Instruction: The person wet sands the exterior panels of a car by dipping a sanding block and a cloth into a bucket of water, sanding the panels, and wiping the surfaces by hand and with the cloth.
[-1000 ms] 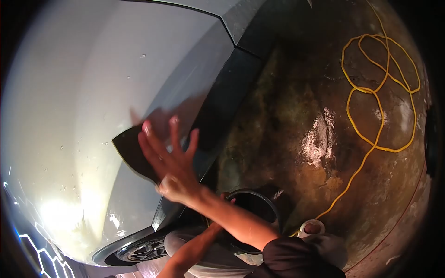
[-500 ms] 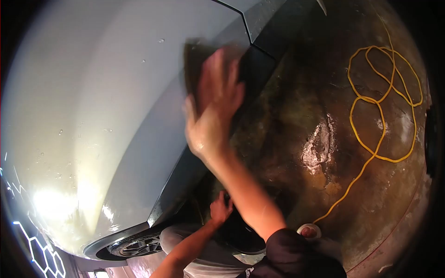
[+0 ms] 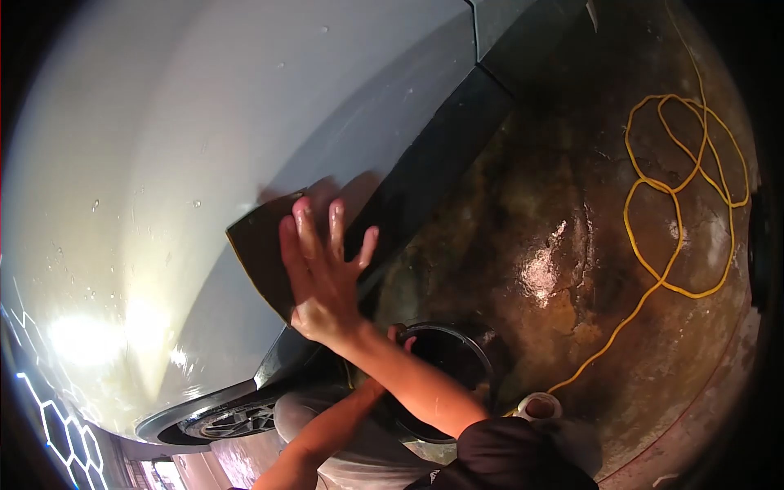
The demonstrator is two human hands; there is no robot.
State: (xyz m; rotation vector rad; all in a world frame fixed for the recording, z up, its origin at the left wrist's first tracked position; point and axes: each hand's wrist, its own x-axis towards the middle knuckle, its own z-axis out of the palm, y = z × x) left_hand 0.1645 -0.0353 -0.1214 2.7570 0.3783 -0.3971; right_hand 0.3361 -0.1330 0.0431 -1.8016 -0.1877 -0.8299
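Where the head view looks down along a pale, glossy car panel (image 3: 204, 106), the right hand (image 3: 327, 298) lies open over a dark cloth (image 3: 255, 249), fingers spread, palm side down; nothing is pinched, and the cloth sits between hand and bodywork. It shows mostly to the left of the fingers, its yellow-edged side slanting from the upper-left corner down towards the wrist, roughly along the long way of the hand. The right hand is the nearer, being on it; the left hand (image 3: 395, 333) is well apart, lower down, beside the near side of the rim of a black bucket (image 3: 474, 344). The right forearm passes close by and the view there is poor: the left fingers seem to be at the rim, but whether they close on it cannot be told. Dark trim (image 3: 441, 131) runs along the panel's lower border, with the wheel (image 3: 245, 423) below the cloth in view. Yellow cord (image 3: 661, 282) lies in loose loops on the mottled floor (image 3: 514, 188), to the right of the car. Count: two hands, both the person's own; one cloth; one bucket; one wheel; one run of cord, seemingly unbroken.
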